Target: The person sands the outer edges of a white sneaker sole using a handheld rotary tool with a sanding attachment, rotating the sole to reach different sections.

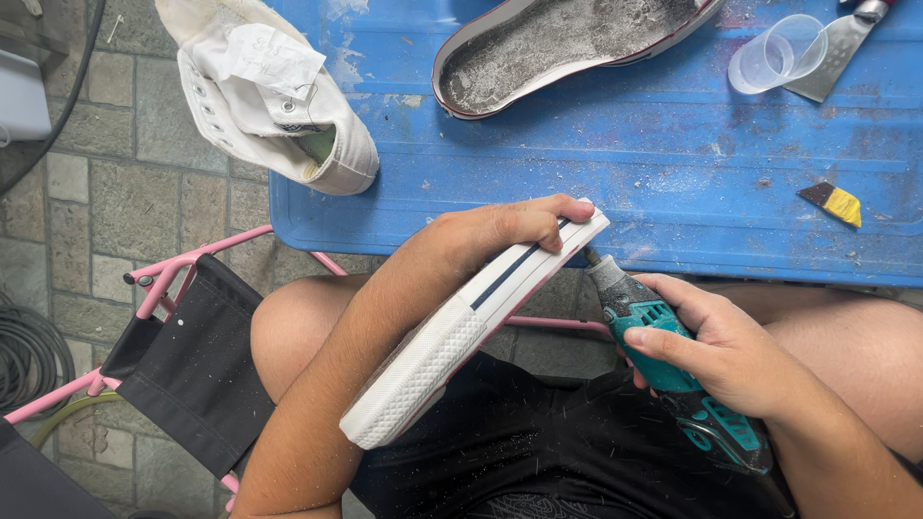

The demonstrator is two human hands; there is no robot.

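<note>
Over my lap, my left hand [500, 231] curls around the top end of a white rubber shoe sole [461, 332], fingers wrapped over its edge and pressed against the side strip with its dark line; the sole slants down from that hand toward my thigh, ribbed toe end lowest. Just to the right of it, my right hand [716, 351] is closed around a teal rotary tool [673, 370], thumb lying along the body, the grey nose of the tool pointing up toward the sole's upper end, close beside it; I cannot tell whether the tip touches.

Beyond both hands lies the blue table [615, 173], dusted with grit. Straight ahead of my left hand a second sole [558, 43] lies open side up, its hollow coated in grey dust. Far beyond my right hand a clear plastic cup [774, 53] lies on its side, nothing visible in it, a metal scraper [836, 53] touching it. A small yellow-tipped piece [832, 202] sits ahead of my right hand. Left of my left hand, a white canvas shoe upper [264, 91] overhangs the table's corner, crumpled paper [264, 58] tucked in it.
</note>
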